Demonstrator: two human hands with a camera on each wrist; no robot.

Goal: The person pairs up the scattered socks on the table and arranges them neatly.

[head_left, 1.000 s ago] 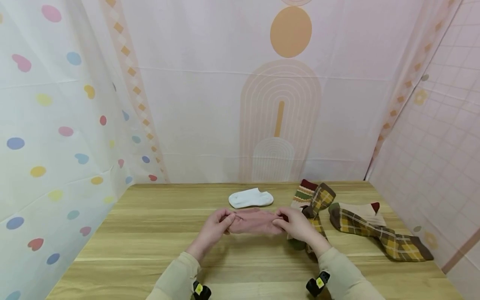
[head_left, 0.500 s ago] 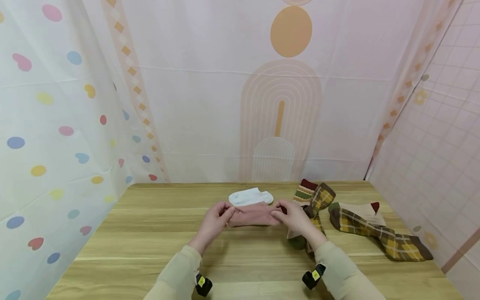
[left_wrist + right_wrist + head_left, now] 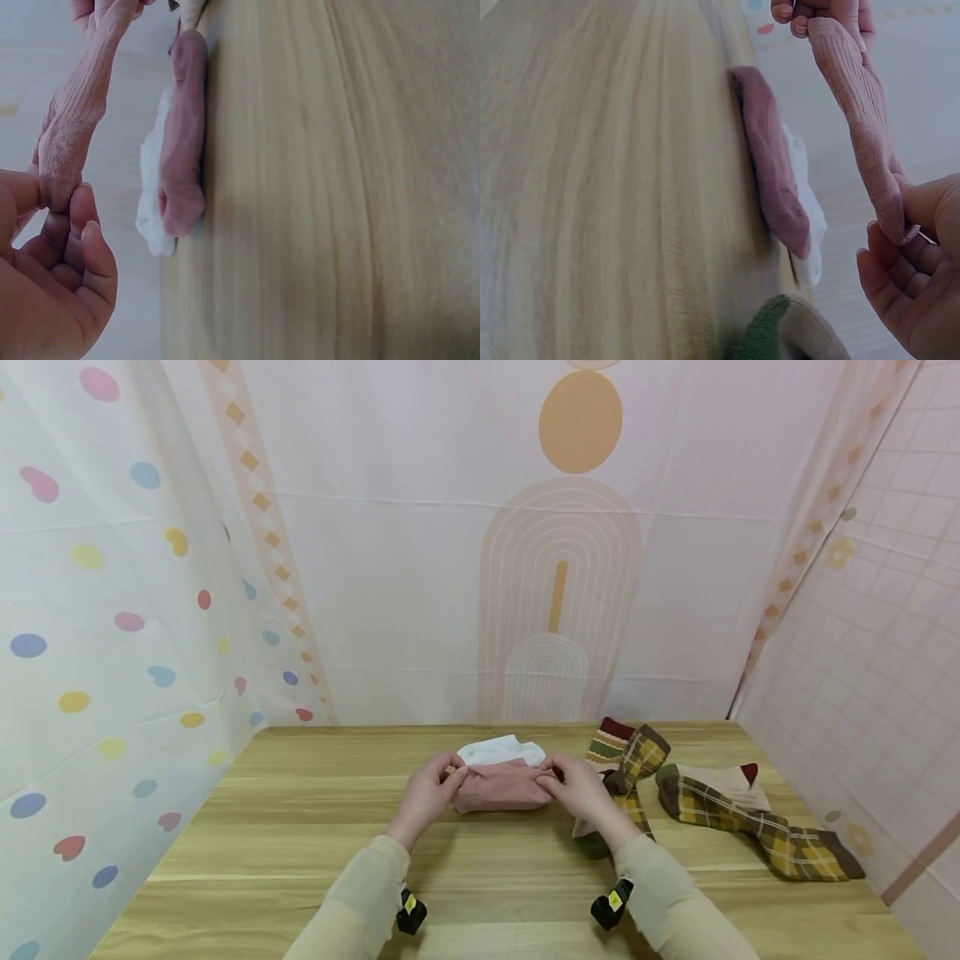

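Observation:
A pink ribbed sock (image 3: 71, 139) is stretched between my two hands, raised above the table. My left hand (image 3: 424, 789) pinches one end between thumb and fingers; my right hand (image 3: 587, 789) pinches the other end the same way. Below it, a second pink sock (image 3: 769, 161) lies on the table, apart from the held one in both wrist views. A white ankle sock (image 3: 498, 750) lies just behind that second sock. In the head view the held sock overlaps the lying pink one, so their edges are hard to separate.
To the right on the wooden table (image 3: 300, 827) lie brown-and-yellow plaid socks (image 3: 795, 847) and cream socks with green and dark red parts (image 3: 723, 782). A striped sock (image 3: 609, 745) is partly under another plaid one. Patterned curtains (image 3: 405, 568) border the table.
Both hands have moved away from me, carrying the pink sock closer to the white one, and have drawn slightly together. The socks at the right have not moved.

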